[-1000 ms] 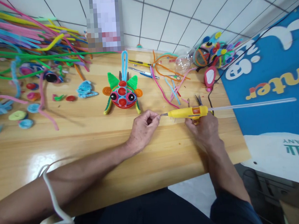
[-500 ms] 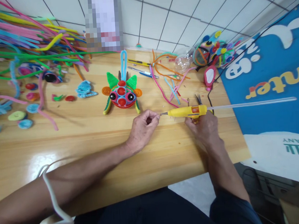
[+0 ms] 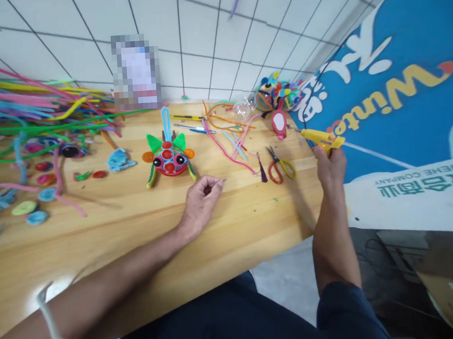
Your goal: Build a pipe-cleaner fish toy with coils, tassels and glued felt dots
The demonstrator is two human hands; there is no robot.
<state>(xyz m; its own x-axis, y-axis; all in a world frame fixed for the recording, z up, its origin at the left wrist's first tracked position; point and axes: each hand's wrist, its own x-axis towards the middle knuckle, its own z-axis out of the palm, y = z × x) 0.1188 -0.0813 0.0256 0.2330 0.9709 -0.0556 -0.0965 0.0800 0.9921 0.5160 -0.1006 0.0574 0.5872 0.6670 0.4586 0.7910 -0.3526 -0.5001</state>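
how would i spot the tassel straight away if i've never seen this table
On the wooden table, start at the person's left hand and look right to the scissors with one red and one yellow handle. The tassel lies just left of them. Its dark purple fringe, slim at the top and flaring below, stands out against those bright handles.

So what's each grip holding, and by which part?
Right grip: yellow glue gun, by its handle, mostly covered. Left grip: tiny dark piece, pinched at one end; too small to identify.

Scissors (image 3: pixel 276 160) on table (image 3: pixel 237 225), glue gun (image 3: pixel 319 136) right
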